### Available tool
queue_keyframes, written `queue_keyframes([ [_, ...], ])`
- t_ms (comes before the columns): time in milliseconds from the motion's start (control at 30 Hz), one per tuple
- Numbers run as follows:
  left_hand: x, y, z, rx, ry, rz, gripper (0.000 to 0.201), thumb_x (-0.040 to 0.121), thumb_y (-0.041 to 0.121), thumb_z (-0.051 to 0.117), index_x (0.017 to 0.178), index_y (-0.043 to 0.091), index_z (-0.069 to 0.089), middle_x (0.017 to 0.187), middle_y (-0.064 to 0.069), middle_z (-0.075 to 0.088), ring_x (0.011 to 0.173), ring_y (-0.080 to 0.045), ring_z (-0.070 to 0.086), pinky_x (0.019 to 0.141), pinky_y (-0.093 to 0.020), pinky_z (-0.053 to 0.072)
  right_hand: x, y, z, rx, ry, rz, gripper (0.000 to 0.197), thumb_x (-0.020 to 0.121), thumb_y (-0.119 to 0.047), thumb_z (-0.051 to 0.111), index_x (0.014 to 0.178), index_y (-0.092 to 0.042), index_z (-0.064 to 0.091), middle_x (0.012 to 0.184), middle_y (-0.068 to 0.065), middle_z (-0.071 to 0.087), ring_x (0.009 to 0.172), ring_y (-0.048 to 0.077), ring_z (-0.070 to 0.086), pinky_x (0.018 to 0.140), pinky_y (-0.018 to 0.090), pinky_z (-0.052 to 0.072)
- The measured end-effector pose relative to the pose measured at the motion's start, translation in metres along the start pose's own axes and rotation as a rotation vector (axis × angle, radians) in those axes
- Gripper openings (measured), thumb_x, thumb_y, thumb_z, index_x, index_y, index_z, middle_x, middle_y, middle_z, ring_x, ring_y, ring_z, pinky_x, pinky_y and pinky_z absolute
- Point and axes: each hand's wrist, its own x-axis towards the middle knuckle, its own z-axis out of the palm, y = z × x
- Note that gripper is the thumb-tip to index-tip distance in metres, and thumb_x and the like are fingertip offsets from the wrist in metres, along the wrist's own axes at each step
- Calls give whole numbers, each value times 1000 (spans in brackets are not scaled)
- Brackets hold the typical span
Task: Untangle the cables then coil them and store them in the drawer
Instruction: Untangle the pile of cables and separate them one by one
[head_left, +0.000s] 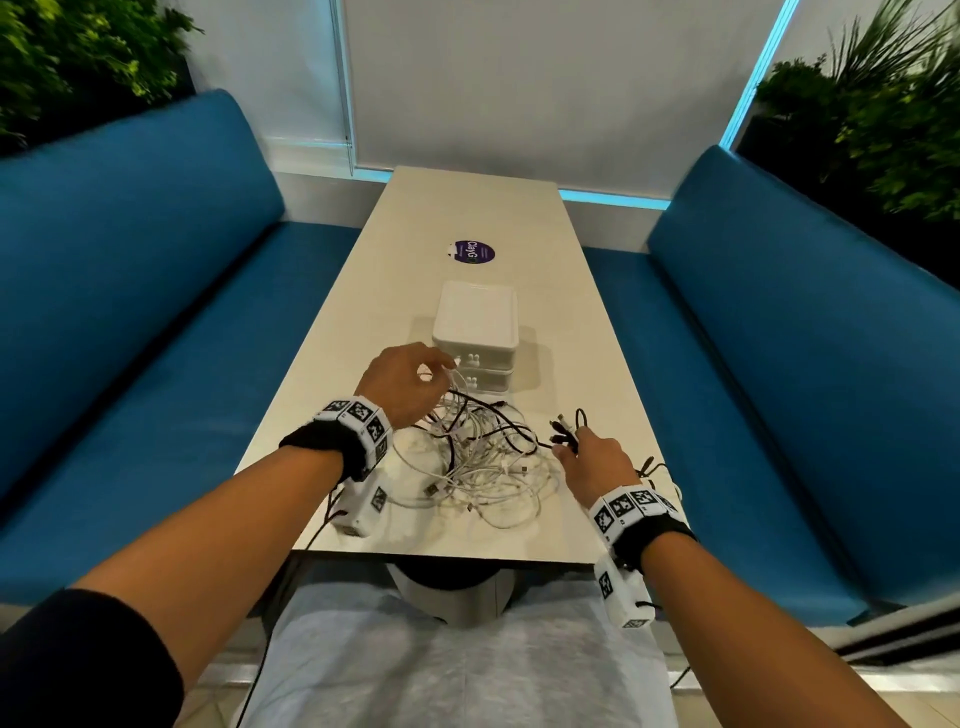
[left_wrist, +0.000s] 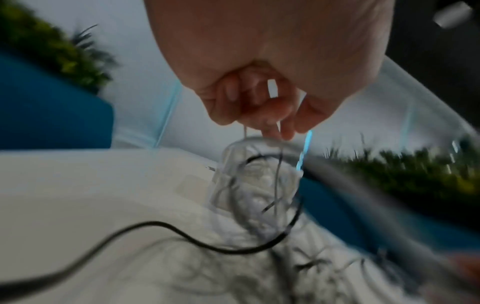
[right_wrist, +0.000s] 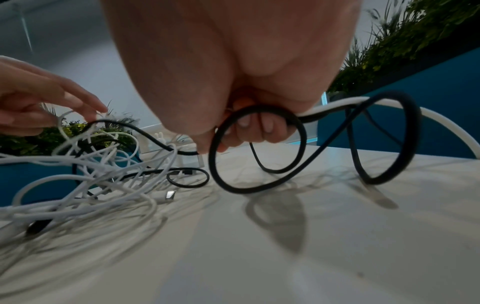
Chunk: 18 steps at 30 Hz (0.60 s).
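Observation:
A tangle of white and black cables (head_left: 483, 457) lies on the near end of the white table (head_left: 571, 338). My left hand (head_left: 410, 382) hovers over the tangle's far left side and pinches a thin white cable (left_wrist: 276, 125), lifting it. My right hand (head_left: 592, 462) grips a black cable (right_wrist: 262, 156) at the tangle's right side; its loops stand on the table. A small white drawer unit (head_left: 475, 332) with two knobbed drawers, both closed, stands just beyond the tangle.
Blue bench seats (head_left: 156, 312) run along both sides of the narrow table. A purple round sticker (head_left: 474, 252) sits on the table behind the drawer unit. Plants (head_left: 883, 114) stand at the back corners. The table's near edge is close to my wrists.

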Motion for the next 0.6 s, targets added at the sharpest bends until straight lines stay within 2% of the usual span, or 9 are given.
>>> queue_keyframes([
  [100,6,8,2,13,85,-18,24,85,13,62,93,34,69,93,3,50,85,-20,56,73,-28,42,-1,0,3,6,1,7,40,99,-46,44,115,-10,52,106,18,60,94,37,61,71,36,47],
  [200,3,28,12,124,6,16,18,88,17,61,94,35,63,96,6,46,85,-19,55,70,-27,40,-1,0,4,45,1,3,40,98,-47,44,114,-11,53,105,18,59,92,37,61,71,36,48],
  [233,0,36,20,147,-56,69,17,88,20,60,96,34,61,100,7,49,90,-20,56,74,-29,44,-1,0,4,60,3,-2,40,98,-47,44,113,-10,53,104,18,59,91,37,61,72,36,48],
  [300,-9,50,43,182,-182,208,21,87,23,61,107,29,63,112,4,55,105,-23,56,90,-36,47,-1,-2,3,77,12,-20,40,99,-46,44,113,-10,53,104,19,60,91,38,61,71,36,47],
  [367,-18,63,71,236,-251,335,31,86,23,60,117,20,65,123,-1,59,117,-24,53,102,-38,40,-4,-2,2,91,25,-48,39,99,-43,44,114,-9,53,103,20,60,91,39,61,72,37,47],
  [433,-25,72,98,267,-299,374,34,88,21,55,121,17,63,128,-1,60,121,-23,50,105,-40,34,-5,1,3,109,36,-75,37,99,-41,43,113,-8,53,102,21,62,90,40,61,73,38,49],
  [600,-37,63,133,449,-348,339,27,98,35,49,118,20,59,118,-4,61,119,-26,48,106,-43,25,-7,13,1,102,26,-73,36,98,-43,46,114,-12,53,100,20,62,89,39,61,74,40,52],
])
